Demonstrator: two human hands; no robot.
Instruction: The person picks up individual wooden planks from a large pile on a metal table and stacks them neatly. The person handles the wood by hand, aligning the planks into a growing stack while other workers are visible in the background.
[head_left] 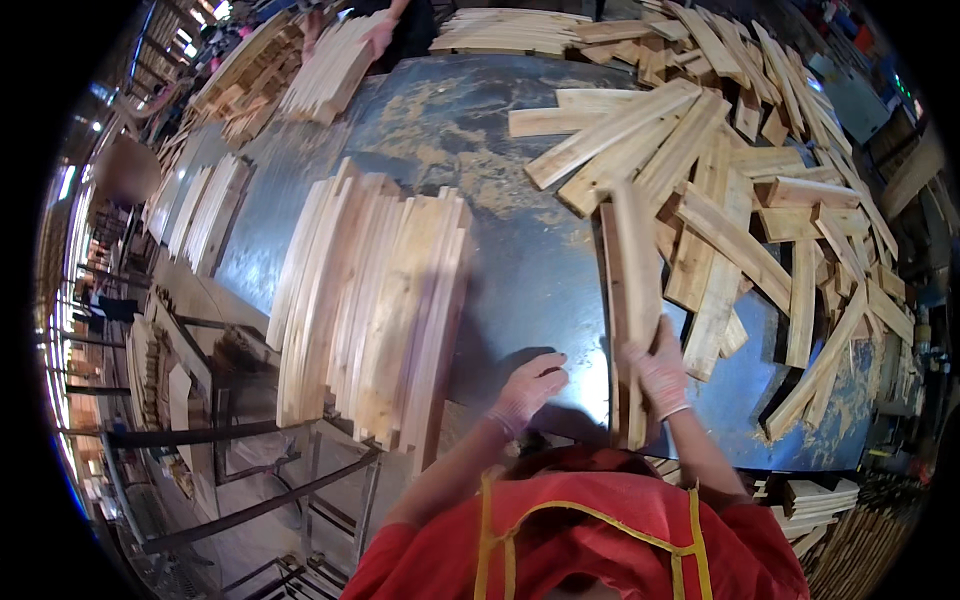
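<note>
My right hand (660, 372), in a thin pale glove, is closed around the near part of a long wooden board (635, 270). This board stretches away from me over the metal table. A darker, reddish strip of wood (611, 290) runs along its left side; I cannot tell whether it is a second board. My left hand (530, 393), gloved too, hovers near the table's front edge with loosely bent fingers apart and nothing in them. To its left, a row of boards (375, 310) stands tightly side by side. A loose pile of boards (715, 220) lies right of the held board.
The dark metal table (510, 290) carries scattered sawdust. A smaller board stack (210, 215) stands at the left. Another person's hands (378, 38) touch a board bundle (330, 70) at the far side. A metal frame (250, 470) stands below at the left.
</note>
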